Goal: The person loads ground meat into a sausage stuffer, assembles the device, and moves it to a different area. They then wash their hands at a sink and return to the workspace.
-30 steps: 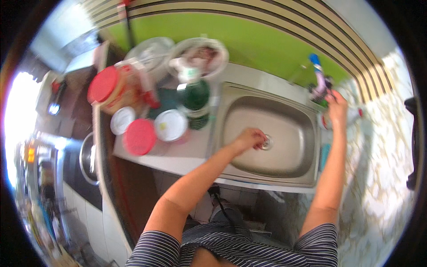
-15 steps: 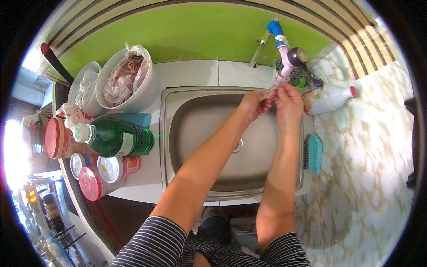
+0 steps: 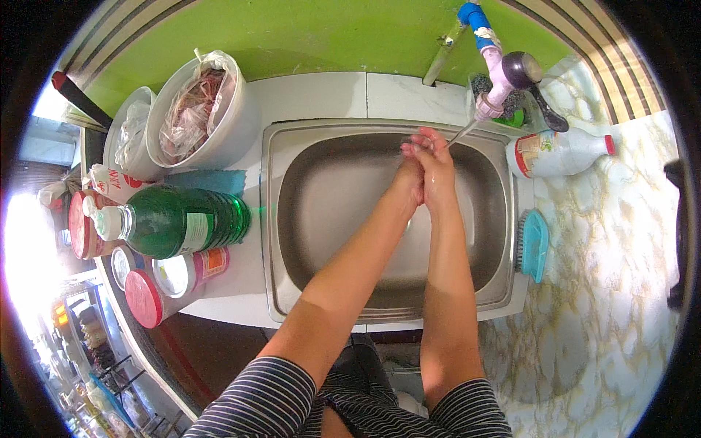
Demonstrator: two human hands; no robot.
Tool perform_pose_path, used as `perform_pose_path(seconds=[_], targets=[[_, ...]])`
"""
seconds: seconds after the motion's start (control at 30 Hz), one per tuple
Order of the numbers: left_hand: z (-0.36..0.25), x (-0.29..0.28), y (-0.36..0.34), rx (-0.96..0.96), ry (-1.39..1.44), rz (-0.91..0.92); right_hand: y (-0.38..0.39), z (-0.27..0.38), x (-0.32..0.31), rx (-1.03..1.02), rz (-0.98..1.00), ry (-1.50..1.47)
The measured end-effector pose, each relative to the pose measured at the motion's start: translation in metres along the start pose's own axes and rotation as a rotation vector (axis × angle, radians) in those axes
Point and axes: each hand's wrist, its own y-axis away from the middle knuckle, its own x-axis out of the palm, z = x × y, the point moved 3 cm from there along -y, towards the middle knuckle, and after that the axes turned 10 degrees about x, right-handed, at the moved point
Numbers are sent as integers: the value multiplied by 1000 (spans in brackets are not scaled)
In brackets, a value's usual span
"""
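Observation:
My two hands meet palm to palm over the steel sink (image 3: 269, 219), wet and holding no object. My right hand (image 3: 437, 171) lies against the left, with its fingers stretched toward the far side. Pressed beside it is my left hand (image 3: 412, 179), its fingers mostly hidden behind the right and blurred. From the pink faucet (image 3: 494, 95) with a dark handle, a thin stream of water (image 3: 461, 133) runs down onto the fingers.
Left of the sink lies a big green liquid bottle (image 3: 164, 223) near lidded tubs (image 3: 143, 298) and a white bucket (image 3: 241, 117) with plastic-wrapped contents. At right are a white bottle (image 3: 566, 154) on its side and a teal brush (image 3: 536, 247).
My hands have come down from the faucet's mouth and pressed together over the basin. A water stream from the spout now shows. The view has shifted slightly.

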Motion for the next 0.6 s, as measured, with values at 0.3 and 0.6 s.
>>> perform_pose_path(seconds=[0.3, 0.6], targets=[[-33, 0, -10, 260, -1340, -134, 61, -24, 8, 203, -219, -165], [26, -5, 50, 501, -1252, -44, -13, -50, -52, 451, 30, 61]])
